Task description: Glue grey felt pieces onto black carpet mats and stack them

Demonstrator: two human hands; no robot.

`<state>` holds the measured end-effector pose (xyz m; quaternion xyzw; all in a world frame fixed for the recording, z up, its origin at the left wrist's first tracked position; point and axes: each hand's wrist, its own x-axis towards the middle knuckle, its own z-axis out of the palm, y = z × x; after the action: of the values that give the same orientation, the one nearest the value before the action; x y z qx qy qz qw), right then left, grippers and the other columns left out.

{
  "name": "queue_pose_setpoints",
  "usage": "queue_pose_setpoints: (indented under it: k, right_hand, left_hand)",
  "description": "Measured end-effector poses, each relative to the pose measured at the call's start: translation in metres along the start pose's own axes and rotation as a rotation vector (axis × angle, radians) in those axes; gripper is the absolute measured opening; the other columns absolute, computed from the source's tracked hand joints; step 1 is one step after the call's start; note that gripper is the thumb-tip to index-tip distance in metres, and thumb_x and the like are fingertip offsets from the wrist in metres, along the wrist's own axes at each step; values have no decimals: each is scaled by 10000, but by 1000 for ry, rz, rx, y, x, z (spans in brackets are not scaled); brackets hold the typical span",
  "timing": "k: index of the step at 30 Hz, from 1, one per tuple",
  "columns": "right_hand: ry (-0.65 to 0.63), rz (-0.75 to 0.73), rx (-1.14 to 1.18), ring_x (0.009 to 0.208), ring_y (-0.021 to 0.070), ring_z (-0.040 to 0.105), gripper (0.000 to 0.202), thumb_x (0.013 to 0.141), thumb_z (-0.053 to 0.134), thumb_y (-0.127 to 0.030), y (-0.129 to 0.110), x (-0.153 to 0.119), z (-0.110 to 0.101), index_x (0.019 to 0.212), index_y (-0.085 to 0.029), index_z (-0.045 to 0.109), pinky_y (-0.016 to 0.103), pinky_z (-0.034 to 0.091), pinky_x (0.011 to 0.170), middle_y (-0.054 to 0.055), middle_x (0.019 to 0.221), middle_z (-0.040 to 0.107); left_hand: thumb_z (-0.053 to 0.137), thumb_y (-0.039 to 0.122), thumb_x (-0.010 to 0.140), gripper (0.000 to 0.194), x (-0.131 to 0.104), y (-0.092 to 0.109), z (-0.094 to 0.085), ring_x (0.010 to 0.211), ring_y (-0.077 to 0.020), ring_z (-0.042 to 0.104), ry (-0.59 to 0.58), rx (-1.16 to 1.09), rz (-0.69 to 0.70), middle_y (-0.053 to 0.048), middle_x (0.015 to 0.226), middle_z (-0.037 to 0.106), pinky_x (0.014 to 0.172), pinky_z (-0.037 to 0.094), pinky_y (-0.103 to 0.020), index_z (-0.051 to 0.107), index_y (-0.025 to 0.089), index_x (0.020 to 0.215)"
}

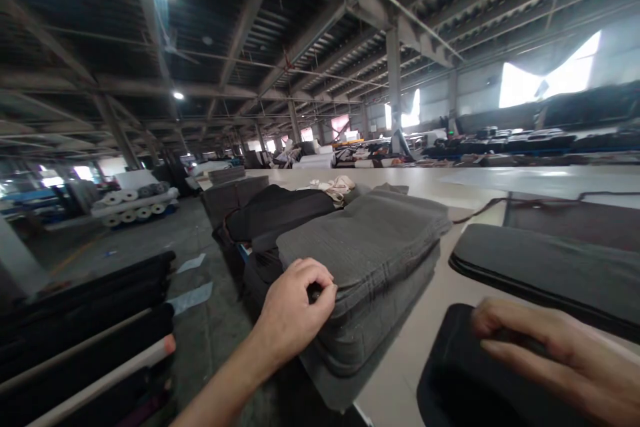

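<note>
A thick stack of grey fabric pieces [370,240] lies at the front left edge of the pale table [400,340]. At the stack's near corner my left hand [300,300] is closed in a pinch, thumb and forefinger together; whatever they hold is too small to make out. My right hand [555,353], blurred, hovers over or rests on a black fabric piece [450,360] at the lower right, its thumb and fingers apart. Behind it lies a flat pile of dark grey pieces [550,267].
Black cloth [285,210] and a cream bundle [335,188] lie behind the grey stack. Dark fabric rolls [100,307] stand low at the left, beside the floor aisle [200,347]. A brownish-grey sheet [575,217] lies at the right.
</note>
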<state>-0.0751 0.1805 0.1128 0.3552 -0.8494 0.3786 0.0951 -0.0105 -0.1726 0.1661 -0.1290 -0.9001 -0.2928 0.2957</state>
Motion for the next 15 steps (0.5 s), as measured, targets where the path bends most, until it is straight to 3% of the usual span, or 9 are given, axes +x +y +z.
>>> queue_pose_setpoints:
  k: [3,6,10,15]
  right_hand:
    - [-220,-23,-29,798,221,651,258,986,471,-501,-27,21,7,896,-337,648,360,572,720,28,919,673]
    - [-155,-102,-37,841,214,626,184,985,495,-418,-44,41,18,914,-298,616,354,532,759,21,955,655]
    - [-43,-255,-13,902,201,591,98,978,506,-270,-59,69,33,932,-246,589,332,484,813,36,976,629]
    - [-8,-432,-11,933,190,585,169,967,467,-173,-77,114,44,949,-202,632,309,452,860,55,969,645]
  left_hand:
    - [509,274,869,137,6,2,-3,837,-170,616,-1,-55,-116,1,868,677,782,443,-299,553,217,752]
    - [455,358,921,197,14,0,-6,748,-163,584,30,-6,-165,8,792,632,702,425,-280,503,223,785]
    - [419,390,938,224,30,-8,-7,655,-162,528,101,81,-122,24,696,534,628,381,-275,469,229,791]
    - [416,420,958,235,48,-17,-10,699,-186,575,210,110,-53,9,762,579,672,405,-295,512,232,856]
